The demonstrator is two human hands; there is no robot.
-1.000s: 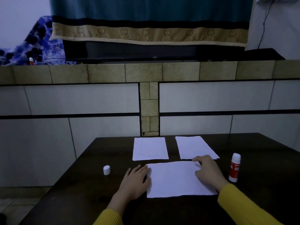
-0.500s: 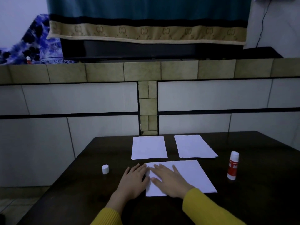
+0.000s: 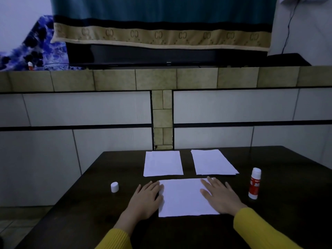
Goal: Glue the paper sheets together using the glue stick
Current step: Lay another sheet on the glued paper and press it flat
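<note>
Both hands flat, fingers straight: left hand [image 3: 143,200] at the near sheet [image 3: 181,196]'s left edge, right hand [image 3: 220,196] pressing its right side — looks like a glued pair being smoothed. Glue stick [image 3: 254,183] uncapped, upright at right; cap [image 3: 114,187] left. Far left sheet [image 3: 162,163] and far right stack [image 3: 212,161] apparently still unglued.

On the tabletop [image 3: 287,221] the near paper sheet [image 3: 183,197] lies flat in the middle, closest to the person. The left hand [image 3: 145,200] rests flat at that sheet's left edge, its fingers [image 3: 152,186] touching the edge; the right hand [image 3: 220,196] lies flat on the sheet's right part. Behind the near sheet, two more lie side by side: the far left sheet [image 3: 163,163] and the far right sheet [image 3: 212,161], apart from each other, the right one seeming to be a small stack. The glue stick [image 3: 254,183] stands upright to the right of the right hand, near it but apart. The cap [image 3: 114,187] stands left of the left hand, well apart from the glue stick. A tiled wall [image 3: 89,108] rises behind the tabletop.
</note>
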